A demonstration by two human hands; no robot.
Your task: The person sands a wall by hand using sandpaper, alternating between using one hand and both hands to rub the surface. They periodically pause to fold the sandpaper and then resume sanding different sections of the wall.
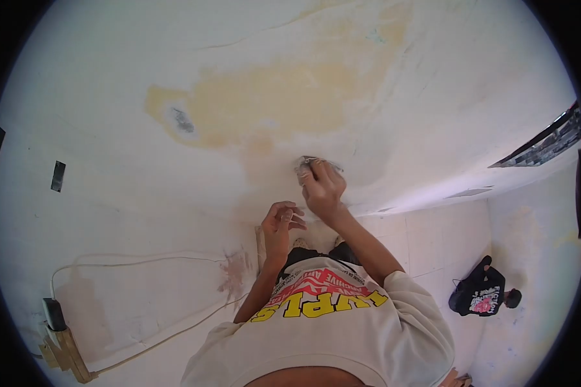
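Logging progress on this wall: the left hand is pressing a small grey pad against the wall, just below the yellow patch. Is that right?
Not quite. The head view shows the right hand pressing the small grey pad against the wall, just below the yellow patch; the left hand is lower, fingers curled, apparently empty.

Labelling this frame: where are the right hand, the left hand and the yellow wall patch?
right hand [323,188]: head view, back of the hand.
left hand [279,226]: head view, its middle.
yellow wall patch [271,97]: head view, its middle.

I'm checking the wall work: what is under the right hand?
A greyish sheet peeks out above the right hand, pressed on the wall; the rest is covered.
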